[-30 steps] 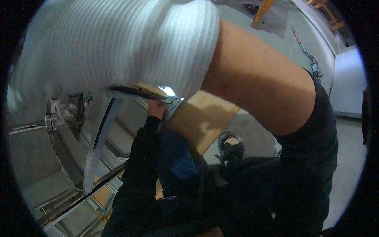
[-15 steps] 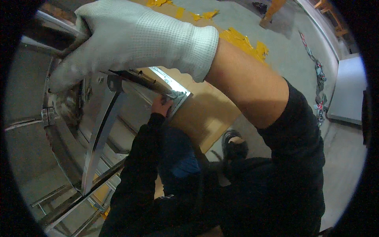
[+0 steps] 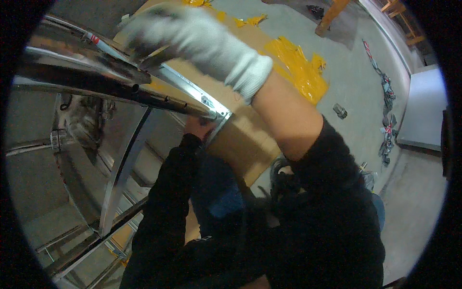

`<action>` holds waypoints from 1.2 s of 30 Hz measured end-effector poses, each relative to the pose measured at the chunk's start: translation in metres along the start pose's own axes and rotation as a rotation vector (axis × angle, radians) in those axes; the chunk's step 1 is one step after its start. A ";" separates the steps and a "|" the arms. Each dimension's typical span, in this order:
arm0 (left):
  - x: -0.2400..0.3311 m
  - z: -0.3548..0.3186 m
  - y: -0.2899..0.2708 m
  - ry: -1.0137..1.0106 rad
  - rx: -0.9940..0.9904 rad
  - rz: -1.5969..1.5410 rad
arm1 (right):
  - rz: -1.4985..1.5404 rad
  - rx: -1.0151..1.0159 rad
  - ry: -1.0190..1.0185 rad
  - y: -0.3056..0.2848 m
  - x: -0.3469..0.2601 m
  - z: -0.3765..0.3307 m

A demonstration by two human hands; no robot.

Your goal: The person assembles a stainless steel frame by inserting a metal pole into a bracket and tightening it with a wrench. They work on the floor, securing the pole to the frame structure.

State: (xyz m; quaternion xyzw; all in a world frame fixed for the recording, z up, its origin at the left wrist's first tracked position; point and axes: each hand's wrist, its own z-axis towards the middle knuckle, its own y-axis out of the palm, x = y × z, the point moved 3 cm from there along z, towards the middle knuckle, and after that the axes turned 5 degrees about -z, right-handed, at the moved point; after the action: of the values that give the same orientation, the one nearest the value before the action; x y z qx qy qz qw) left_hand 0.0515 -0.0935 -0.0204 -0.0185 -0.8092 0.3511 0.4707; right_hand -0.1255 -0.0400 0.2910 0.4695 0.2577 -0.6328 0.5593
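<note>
Dark tube (image 3: pixel 175 102), long axis toward lower right; left fingers (image 3: pixel 198 126) around bracket (image 3: pixel 222 115); right fingers (image 3: pixel 147 36), grip unclear

One head-worn fisheye view looks down, the right hand (image 3: pixel 185 38) near, the left hand (image 3: pixel 197 127) farther

From afar I watch the blurred, gloved right hand (image 3: pixel 175 38) swing inward, away from the left stretch of the dark pipe (image 3: pixel 86 78) it covered half a second ago; the forearm (image 3: pixel 293 115) has shifted left, exposing a small grey lump (image 3: pixel 340 111) and more yellow tape (image 3: pixel 296 67).
</note>
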 end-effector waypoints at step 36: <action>0.003 -0.009 -0.002 0.049 -0.009 -0.094 | -0.645 0.006 0.863 -0.052 0.205 -0.148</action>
State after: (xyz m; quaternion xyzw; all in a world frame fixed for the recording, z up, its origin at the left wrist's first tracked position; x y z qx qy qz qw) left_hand 0.0573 -0.0893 -0.0145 0.0090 -0.7988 0.3245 0.5064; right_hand -0.1159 0.0036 0.0366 0.5856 0.5932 -0.5228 0.1784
